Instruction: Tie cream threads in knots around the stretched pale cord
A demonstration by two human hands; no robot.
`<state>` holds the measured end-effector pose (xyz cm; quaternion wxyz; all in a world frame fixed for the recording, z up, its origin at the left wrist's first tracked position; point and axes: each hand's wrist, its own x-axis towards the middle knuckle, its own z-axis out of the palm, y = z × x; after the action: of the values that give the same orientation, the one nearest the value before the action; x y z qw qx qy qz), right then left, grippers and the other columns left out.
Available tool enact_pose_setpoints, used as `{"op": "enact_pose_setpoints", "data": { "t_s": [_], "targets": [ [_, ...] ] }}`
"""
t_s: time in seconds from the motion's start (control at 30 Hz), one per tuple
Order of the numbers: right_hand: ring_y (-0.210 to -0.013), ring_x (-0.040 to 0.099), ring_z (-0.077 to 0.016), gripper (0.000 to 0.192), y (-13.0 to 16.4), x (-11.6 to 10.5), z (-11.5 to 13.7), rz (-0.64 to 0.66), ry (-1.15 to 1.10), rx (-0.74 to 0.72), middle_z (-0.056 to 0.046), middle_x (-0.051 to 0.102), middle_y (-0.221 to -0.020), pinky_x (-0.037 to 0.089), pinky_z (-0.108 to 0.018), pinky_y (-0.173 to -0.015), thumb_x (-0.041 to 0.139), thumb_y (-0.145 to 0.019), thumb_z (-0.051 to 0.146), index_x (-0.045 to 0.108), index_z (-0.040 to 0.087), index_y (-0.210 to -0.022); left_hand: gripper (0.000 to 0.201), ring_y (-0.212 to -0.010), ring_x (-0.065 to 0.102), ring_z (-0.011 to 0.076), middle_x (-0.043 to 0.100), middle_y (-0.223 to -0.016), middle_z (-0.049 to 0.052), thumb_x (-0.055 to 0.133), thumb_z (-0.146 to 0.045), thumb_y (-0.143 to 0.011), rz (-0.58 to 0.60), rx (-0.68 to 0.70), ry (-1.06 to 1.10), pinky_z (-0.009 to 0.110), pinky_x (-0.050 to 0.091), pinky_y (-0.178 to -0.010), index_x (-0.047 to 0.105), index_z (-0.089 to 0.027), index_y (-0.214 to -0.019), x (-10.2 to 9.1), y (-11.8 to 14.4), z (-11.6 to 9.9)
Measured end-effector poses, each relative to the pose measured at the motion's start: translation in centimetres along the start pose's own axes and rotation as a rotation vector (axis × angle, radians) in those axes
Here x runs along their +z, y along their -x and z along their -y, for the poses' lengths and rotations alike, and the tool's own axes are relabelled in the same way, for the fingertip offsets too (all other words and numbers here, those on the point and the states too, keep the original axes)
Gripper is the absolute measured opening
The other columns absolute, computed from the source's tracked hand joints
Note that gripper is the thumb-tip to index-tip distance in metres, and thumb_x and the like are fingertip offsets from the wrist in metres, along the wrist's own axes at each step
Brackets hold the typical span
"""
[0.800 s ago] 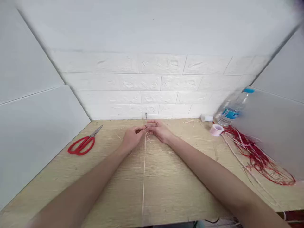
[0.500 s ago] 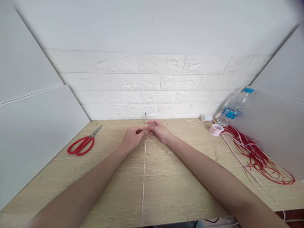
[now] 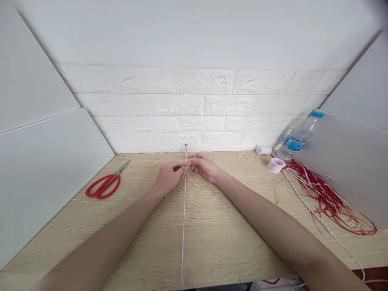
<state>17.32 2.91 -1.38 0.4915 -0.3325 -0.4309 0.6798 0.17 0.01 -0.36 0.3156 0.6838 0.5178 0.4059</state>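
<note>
A pale wood-grain tabletop [image 3: 230,242] with small dark marks meets a white wall [image 3: 194,105] whose lower band is moulded like bricks; smooth white panels [image 3: 51,161] close in both sides. On the left lie red-handled scissors [image 3: 104,186], blades slightly parted and pointing towards the wall. In the far right corner a clear bottle [image 3: 295,141] with a blue cap and label stands near a white spool [image 3: 263,150] and a pink spool [image 3: 276,165]. A tangle of red strings [image 3: 330,202], mixed with pale ones, spreads along the right panel.

Compared with the earlier frames, the small loop below the fingers has gone, and a thin strand [image 3: 200,188] now runs off in an open curve to the right. The right hand [image 3: 206,167] has loosened a little, its index finger raised away from the cord. The scissors, bottle and spools have stayed put.

The white cord [image 3: 184,218] runs straight from a dark point at the foot of the wall, between the hands, to the near edge. Its far end looks thicker and twisted, the rest thin and taut. The left hand [image 3: 169,176] pinches it between thumb and forefinger; the right hand is half curled beside it, and whether its fingertips grip a strand is too small to tell.
</note>
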Motion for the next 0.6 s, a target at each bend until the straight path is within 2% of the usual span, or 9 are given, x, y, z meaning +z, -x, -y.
{"op": "enact_pose_setpoints", "data": {
  "t_s": [0.17,0.4,0.6],
  "targets": [
    [-0.055,0.049,-0.0078,0.036,0.9,0.0,0.4,0.064,-0.082,0.037,0.001,0.062,-0.065,0.034,-0.02,-0.05,0.067,-0.062,0.009,0.06,0.016,-0.097,0.025,-0.093,0.067,0.0205,0.074,-0.099,0.003,0.06,-0.035,-0.079,-0.002,-0.001,0.01,0.035,0.051,-0.087,0.074,-0.022,-0.095,0.1,0.1,-0.1],
    [-0.054,0.047,-0.0071,0.034,2.3,0.1,1.2,0.11,-0.213,0.187,0.003,0.06,-0.071,0.03,-0.02,-0.047,0.066,-0.063,0.01,0.06,0.018,-0.096,0.026,-0.093,0.067,0.0203,0.074,-0.098,0.003,0.059,-0.035,-0.079,-0.021,-0.013,-0.019,0.033,0.05,-0.086,0.074,-0.021,-0.095,0.1,0.1,0.1],
    [-0.056,0.047,-0.0075,0.03,4.3,0.3,1.6,0.13,-0.223,0.235,0.001,0.06,-0.074,0.028,-0.021,-0.047,0.064,-0.062,0.009,0.061,0.017,-0.091,0.026,-0.092,0.066,0.0194,0.073,-0.099,0.004,0.055,-0.03,-0.081,-0.014,0.074,-0.128,0.032,0.05,-0.085,0.074,-0.02,-0.095,0.0,0.2,-0.2]
  ]
}}
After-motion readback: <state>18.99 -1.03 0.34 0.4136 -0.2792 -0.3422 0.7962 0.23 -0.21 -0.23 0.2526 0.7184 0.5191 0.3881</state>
